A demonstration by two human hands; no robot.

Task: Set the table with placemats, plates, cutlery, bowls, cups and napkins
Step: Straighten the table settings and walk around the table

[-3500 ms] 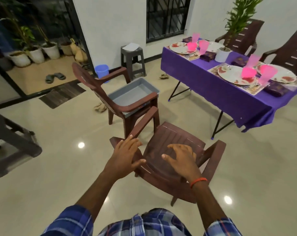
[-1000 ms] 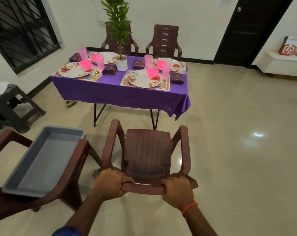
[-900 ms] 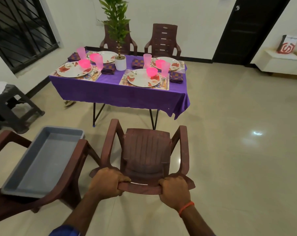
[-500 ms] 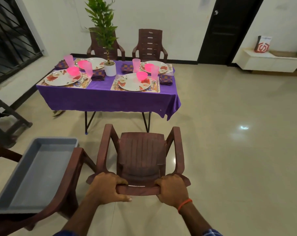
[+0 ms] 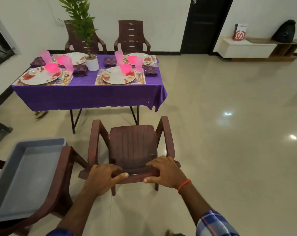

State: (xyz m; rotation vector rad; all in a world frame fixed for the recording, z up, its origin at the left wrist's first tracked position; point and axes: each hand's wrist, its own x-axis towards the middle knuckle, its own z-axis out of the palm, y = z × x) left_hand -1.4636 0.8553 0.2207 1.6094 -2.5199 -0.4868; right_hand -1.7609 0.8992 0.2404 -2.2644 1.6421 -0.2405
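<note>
On the table (image 5: 86, 96), four settings appear complete: each has a placemat (image 5: 100, 80), plate (image 5: 118, 77), pink bowl (image 5: 126, 68), pink cup (image 5: 138, 63), folded napkin (image 5: 150, 71) and, as far as can be made out, cutlery (image 5: 138, 76). Short of the table, the left hand (image 5: 101, 179) and right hand (image 5: 166, 171) both rest on the top rail of a chair (image 5: 133, 147), fingers curled over it and thumbs beneath. Judged from this, only seating remains; the grey tray (image 5: 23, 176) on the chair beside it is empty.

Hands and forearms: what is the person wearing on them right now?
Both hands are bare, no gloves. The right hand has a thin orange-red band around the wrist. Blue, white and red plaid sleeves, pushed up, leave both forearms uncovered. The left hand carries no band or watch.
</note>
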